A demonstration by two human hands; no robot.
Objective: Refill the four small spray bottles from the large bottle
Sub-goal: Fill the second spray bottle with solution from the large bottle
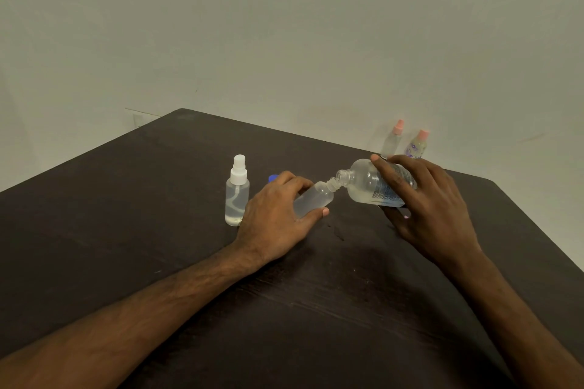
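The right hand (433,199) held the large bottle (373,183), its label writing too blurred to read, tilted against the small open bottle (314,199) gripped by the left hand (275,218).

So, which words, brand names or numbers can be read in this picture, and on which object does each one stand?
Nothing can be read here.
Large bottle in the right hand: a label with blue and dark print, too small and blurred to read.
Small bottle with purple flower pattern: decoration only; any text is not legible.
Other small bottles, table, wall: no text visible.
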